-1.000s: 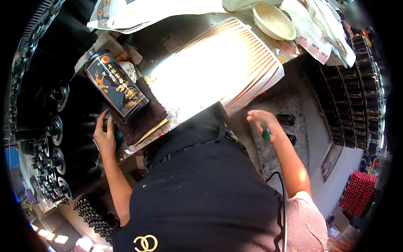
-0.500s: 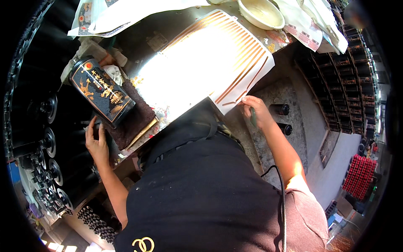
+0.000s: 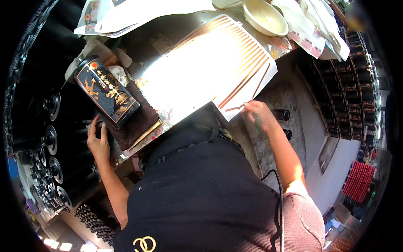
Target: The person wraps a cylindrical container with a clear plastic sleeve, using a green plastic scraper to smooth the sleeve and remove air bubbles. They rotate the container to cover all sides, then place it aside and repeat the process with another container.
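Observation:
My right hand (image 3: 261, 116) is at the near right corner of a white sheet (image 3: 258, 86) lined with thin copper-gold strips. Its fingertips are pinched at the end of a short, bent strip (image 3: 234, 109). A slim green tool (image 3: 257, 122) also sits in this hand; its kind cannot be made out. My left hand (image 3: 99, 140) is by the lower end of a black bottle (image 3: 107, 90) with gold decoration. The left fingers are apart, and their tips are partly in shadow. The bottle lies tilted on a dark brown cloth pad (image 3: 138, 119). Glare washes out most of the sheet.
A cream bowl (image 3: 265, 17) stands at the table's far edge, with printed papers (image 3: 304, 42) beside it. More printed sheet (image 3: 147, 14) lies at the far left. Racks of black items (image 3: 340, 88) are on the right, black bottles with discs (image 3: 50, 138) on the left.
The whole view has shifted slightly, moving the table and sheet a little down and right in the picture. Both hands keep nearly the same places by the bottle and the sheet's corner.

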